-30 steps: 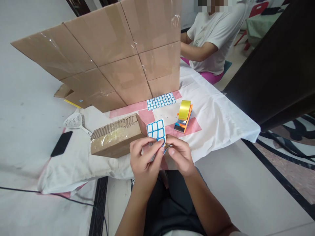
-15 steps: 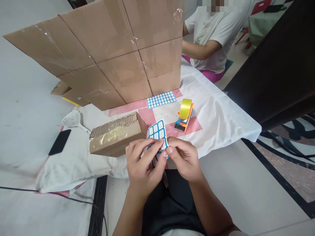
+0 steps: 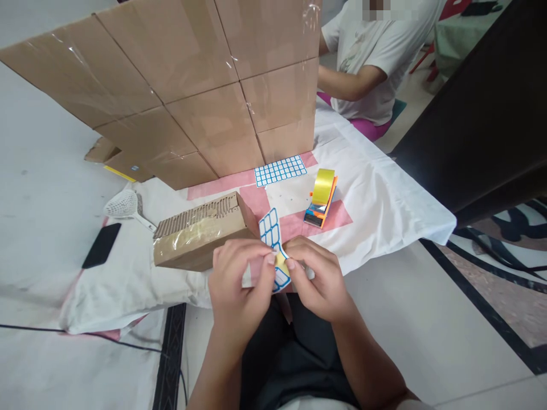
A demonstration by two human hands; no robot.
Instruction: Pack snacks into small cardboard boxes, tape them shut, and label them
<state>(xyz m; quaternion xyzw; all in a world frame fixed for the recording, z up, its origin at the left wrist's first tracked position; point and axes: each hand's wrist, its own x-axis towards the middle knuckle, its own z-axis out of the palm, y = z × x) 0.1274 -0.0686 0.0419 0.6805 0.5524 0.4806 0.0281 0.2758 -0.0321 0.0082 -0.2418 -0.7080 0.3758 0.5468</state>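
Between my hands is a sheet of white sticker labels (image 3: 269, 230) with blue borders, bent in the middle. A yellow backing patch (image 3: 281, 262) shows bare at the bend. My right hand (image 3: 316, 276) pinches the sheet's right edge between thumb and fingers. On the other side of the patch, my left hand (image 3: 241, 276) has thumb and forefinger pressed together at a sticker label; the fingertips hide most of it. A second label sheet (image 3: 281, 171) lies flat on the cloth ahead.
A tape dispenser (image 3: 321, 198) with yellow tape stands right of centre. To the left are a cardboard box (image 3: 205, 233), a white strainer (image 3: 123, 205) and a black phone (image 3: 101, 246). A tall cardboard panel (image 3: 205, 119) stands behind; beyond it sits a person (image 3: 363, 68).
The sheet has bent and tilted, and its yellow backing now shows. My left hand has shifted slightly left, its thumb and forefinger now pinched together.
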